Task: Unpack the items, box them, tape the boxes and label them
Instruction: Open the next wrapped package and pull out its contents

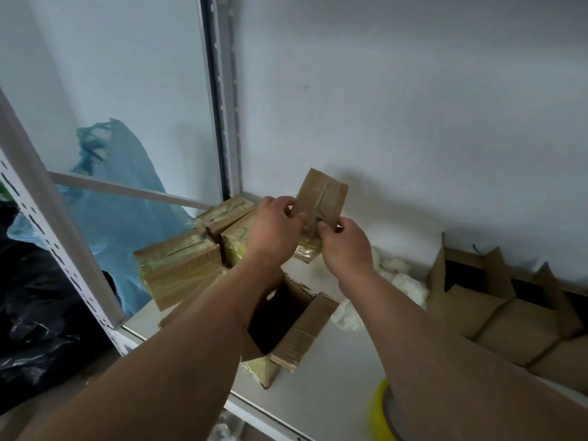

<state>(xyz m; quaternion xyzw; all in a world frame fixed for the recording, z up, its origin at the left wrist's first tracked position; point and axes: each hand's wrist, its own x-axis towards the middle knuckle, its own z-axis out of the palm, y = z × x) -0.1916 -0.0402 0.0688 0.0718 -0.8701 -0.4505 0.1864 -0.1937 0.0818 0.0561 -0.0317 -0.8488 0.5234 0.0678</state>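
place: packing/storage room | evidence: slotted metal shelving (47,214); taped cardboard boxes (178,268); tape roll (381,412); bin bags (41,300)

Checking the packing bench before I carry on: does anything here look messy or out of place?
White stuffing clumps lie loose on the table by the wall, outside any box. The open box below the hands has ragged, splayed flaps.
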